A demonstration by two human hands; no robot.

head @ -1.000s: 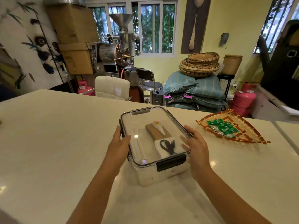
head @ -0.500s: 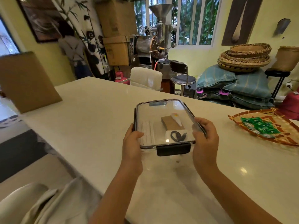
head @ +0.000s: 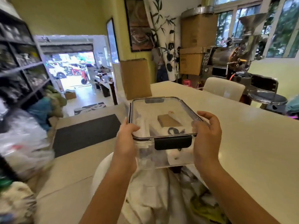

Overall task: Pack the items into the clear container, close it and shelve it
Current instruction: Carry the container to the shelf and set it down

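Container (head: 163,126) of clear plastic, lid on and its dark front latch (head: 173,142) folded down, is now off the bench (head: 242,135) and carried in the air over the near corner, where a second ago it sat flat on the bench top; through the lid a brown card piece, a white item and a dark looped cable show inside, so packing and closing look done; left hand (head: 125,139) is curled round the left near corner, thumb over the rim and fingers hidden beneath; right hand (head: 206,135) wraps the right side, fingers bent over the lid edge, palm against the wall; both grip firmly, neither free; the view has swung left since then, away from the windows and roaster, the woven tray with green packets gone from sight; dark shelving (head: 22,62) has come into view at far left, crowded and blurred; I judge the carry to the shelf has begun, and only placing remains; whether a free slot exists there cannot be told
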